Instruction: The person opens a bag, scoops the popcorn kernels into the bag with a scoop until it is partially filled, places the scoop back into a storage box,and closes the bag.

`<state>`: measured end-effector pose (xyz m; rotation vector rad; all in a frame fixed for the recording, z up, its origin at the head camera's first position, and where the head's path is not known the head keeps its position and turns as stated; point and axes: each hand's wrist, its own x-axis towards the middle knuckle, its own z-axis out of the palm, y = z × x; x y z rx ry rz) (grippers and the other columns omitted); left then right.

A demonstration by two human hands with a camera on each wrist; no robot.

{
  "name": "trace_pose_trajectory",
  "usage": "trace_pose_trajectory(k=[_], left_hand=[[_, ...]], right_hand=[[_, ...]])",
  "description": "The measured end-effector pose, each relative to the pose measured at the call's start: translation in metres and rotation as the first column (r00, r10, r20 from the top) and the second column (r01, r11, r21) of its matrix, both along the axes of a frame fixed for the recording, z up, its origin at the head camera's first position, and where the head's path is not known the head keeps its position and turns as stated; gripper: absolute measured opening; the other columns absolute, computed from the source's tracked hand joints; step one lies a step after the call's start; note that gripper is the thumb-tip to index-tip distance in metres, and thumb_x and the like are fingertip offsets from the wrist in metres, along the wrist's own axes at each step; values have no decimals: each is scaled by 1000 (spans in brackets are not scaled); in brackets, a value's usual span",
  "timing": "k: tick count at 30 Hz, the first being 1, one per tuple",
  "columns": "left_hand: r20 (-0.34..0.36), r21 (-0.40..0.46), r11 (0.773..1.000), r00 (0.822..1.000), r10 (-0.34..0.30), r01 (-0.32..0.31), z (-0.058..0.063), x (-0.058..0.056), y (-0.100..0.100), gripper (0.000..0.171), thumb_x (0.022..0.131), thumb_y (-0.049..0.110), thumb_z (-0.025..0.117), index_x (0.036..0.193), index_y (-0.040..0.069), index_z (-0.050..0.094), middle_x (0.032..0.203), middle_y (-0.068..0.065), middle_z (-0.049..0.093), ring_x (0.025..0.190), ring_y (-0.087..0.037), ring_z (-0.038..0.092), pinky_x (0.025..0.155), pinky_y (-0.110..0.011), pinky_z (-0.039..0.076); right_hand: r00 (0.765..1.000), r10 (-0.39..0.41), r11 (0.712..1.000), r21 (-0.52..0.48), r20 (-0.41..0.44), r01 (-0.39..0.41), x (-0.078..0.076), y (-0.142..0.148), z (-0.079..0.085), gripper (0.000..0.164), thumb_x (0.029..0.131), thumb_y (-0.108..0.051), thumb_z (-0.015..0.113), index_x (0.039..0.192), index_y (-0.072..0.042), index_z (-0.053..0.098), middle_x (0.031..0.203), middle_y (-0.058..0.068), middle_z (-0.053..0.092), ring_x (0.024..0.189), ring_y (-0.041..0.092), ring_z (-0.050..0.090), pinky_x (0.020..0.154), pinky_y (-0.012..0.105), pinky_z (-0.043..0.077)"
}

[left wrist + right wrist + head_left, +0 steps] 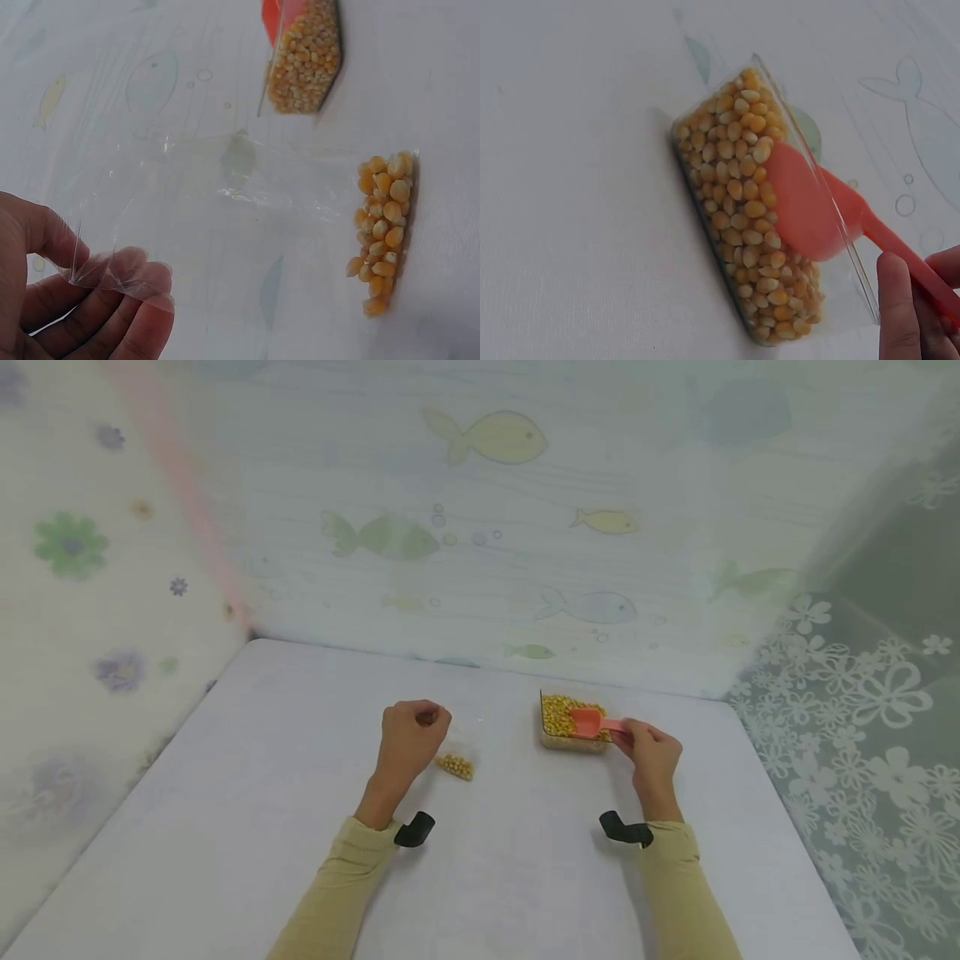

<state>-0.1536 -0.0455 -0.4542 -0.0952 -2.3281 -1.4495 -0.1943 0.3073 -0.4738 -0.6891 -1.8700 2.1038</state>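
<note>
My left hand (414,735) pinches the upper edge of a clear plastic bag (225,191) between thumb and fingers. Corn kernels (384,225) lie gathered at the bag's bottom, low over the white table. With my right hand (654,756) I grip the handle of a pink scoop (587,722). Its bowl dips into a clear rectangular container (573,744) filled with corn kernels (735,172). In the right wrist view the scoop's bowl shows through the container's transparent wall, pressed against the kernels.
The white table (510,877) carries the container right of the bag. Behind stands a pale wall (480,568) with printed fish. A flowered panel (877,760) borders the right side, and a flowered wall (82,635) the left.
</note>
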Motion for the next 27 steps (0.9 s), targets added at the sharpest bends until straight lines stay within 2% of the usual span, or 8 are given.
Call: trace_pose_trajectory(k=[6, 13, 19, 24, 27], left_hand=[[-8, 10, 1000, 1000, -3, 3, 0, 2, -1, 16, 90, 7, 64, 82, 1, 78, 70, -8, 72, 62, -18, 64, 62, -33, 54], [7, 12, 1000, 1000, 0, -1, 0, 4, -2, 16, 90, 7, 65, 84, 1, 78, 72, -8, 73, 64, -18, 66, 62, -31, 54], [-7, 3, 1000, 1000, 0, 0, 2, 3, -3, 16, 90, 6, 65, 84, 1, 78, 72, -8, 72, 64, -18, 65, 63, -32, 54], [-18, 3, 1000, 1000, -1, 1, 2, 2, -5, 16, 90, 6, 64, 83, 1, 78, 71, -8, 72, 63, -17, 65, 62, -32, 54], [-15, 13, 1000, 1000, -1, 1, 3, 2, -6, 16, 90, 6, 64, 83, 1, 78, 70, -8, 72, 63, -18, 65, 62, -32, 54]], right_hand=[[998, -15, 997, -76, 53, 19, 1, 4, 1, 17, 96, -11, 67, 110, -2, 66, 79, -3, 71, 73, 6, 73, 74, 20, 58], [999, -38, 994, -97, 34, 41, 5, 4, 3, 13, 96, -11, 68, 106, -3, 68, 78, -3, 71, 72, 6, 73, 74, 20, 58], [998, -56, 981, -185, 25, 59, 6, 9, 3, 24, 95, -9, 69, 116, 3, 67, 79, -2, 72, 73, 7, 73, 73, 21, 58], [997, -81, 967, -244, -10, 76, 6, 14, 3, 5, 93, -3, 69, 97, -1, 72, 76, 0, 73, 71, 9, 73, 72, 22, 59], [995, -102, 955, -282, -17, 94, 5, 15, 3, 4, 93, -3, 70, 89, -3, 73, 77, 2, 73, 70, 10, 74, 71, 23, 59]])
